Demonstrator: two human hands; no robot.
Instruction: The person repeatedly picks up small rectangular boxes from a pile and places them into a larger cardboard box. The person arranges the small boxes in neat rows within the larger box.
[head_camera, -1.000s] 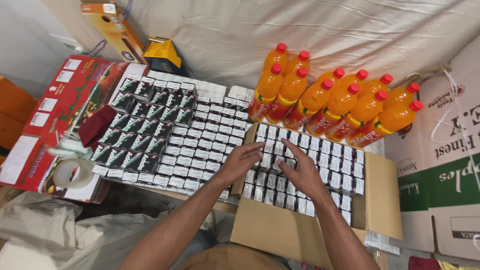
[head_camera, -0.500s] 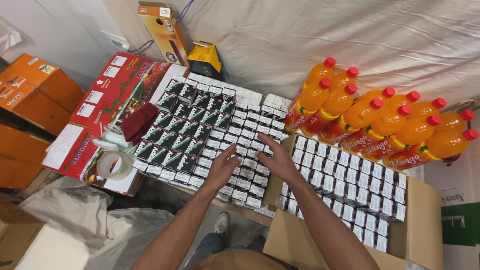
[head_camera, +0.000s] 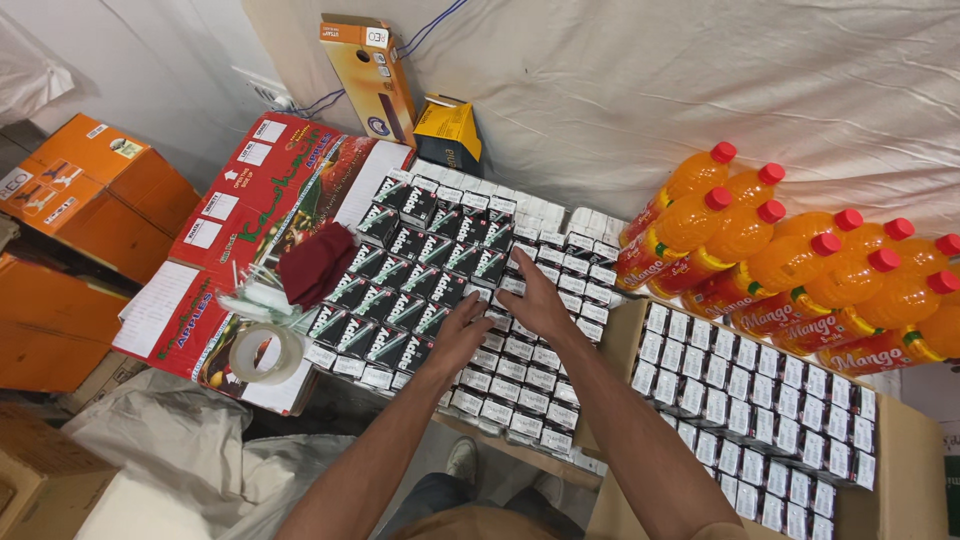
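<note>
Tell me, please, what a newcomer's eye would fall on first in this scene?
Most likely the cluster of orange drink bottles with red caps at the right, lying against the pale cloth backdrop. Next come the rows of small white cartons in the middle, where the left hand and right hand rest, and the black cartons stacked on them at the left.

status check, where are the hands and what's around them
Left hand and right hand flat on white packs, nothing gripped. Black packs just left. Tape roll clear.

Two bare forearms, no sleeves, tan garment at chest, dark trousers
</note>
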